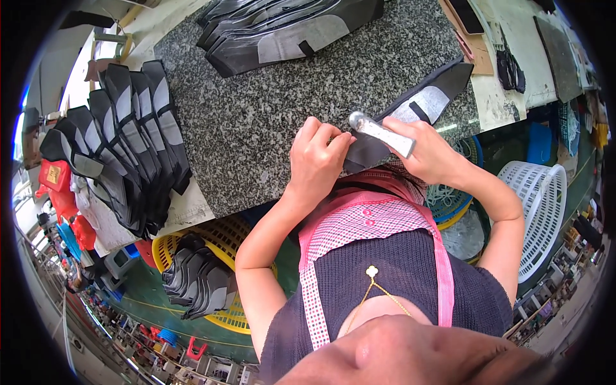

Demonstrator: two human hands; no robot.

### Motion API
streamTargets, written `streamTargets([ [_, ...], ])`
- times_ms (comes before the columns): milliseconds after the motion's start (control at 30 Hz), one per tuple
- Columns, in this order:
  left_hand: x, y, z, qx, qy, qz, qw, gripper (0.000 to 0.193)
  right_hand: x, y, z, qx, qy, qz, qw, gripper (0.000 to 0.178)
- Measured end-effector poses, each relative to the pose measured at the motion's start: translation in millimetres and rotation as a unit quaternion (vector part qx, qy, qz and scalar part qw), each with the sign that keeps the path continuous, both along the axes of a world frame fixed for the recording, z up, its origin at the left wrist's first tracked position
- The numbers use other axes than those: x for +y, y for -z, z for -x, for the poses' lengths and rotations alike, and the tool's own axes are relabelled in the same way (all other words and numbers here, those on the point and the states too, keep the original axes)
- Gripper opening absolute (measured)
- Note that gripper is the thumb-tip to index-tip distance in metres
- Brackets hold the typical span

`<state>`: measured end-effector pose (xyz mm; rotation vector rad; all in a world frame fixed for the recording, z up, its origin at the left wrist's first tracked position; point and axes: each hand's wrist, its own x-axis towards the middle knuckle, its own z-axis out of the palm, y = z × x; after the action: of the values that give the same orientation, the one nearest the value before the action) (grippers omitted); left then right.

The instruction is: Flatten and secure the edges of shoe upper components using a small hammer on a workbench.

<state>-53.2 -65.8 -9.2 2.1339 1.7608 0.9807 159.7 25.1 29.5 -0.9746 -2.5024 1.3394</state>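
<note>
Lying well left of the left fingers, overlapping black-and-grey panels [138, 141] rest on the bench [256, 128]. A further stack [295, 42] lies beyond those fingers. Left hand [321, 151]: fingers bent at the near end of a single dark panel [433, 99]; whether clamped on it, cannot tell. That panel extends beyond and right. Right hand [423, 154]: fingers clamped on a silver hammer-like tool [386, 135] over the panel. White basket [523, 212]: right of these fingers, well apart.

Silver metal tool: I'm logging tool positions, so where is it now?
In the head view, the silver metal tool is right of centre, in the right hand, over the grey-panelled dark piece, just right of the left hand.
</note>
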Motion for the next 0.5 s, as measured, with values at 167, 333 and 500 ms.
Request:
streamTargets([
  [167,-2,0,-1,0.020,0.005,0.002,1.000,0.010,6,-8,4,0.015,0.031,0.022,0.999,0.024],
  [333,-4,0,-2,0.035,0.008,0.013,0.999,0.011,7,-7,6,-0.035,-0.028,0.002,0.999,0.019],
  [500,-9,-6,-3,0.098,0.027,-0.003,0.995,0.009,-2,-11,6,-0.006,-0.037,-0.006,0.999,0.021],
])
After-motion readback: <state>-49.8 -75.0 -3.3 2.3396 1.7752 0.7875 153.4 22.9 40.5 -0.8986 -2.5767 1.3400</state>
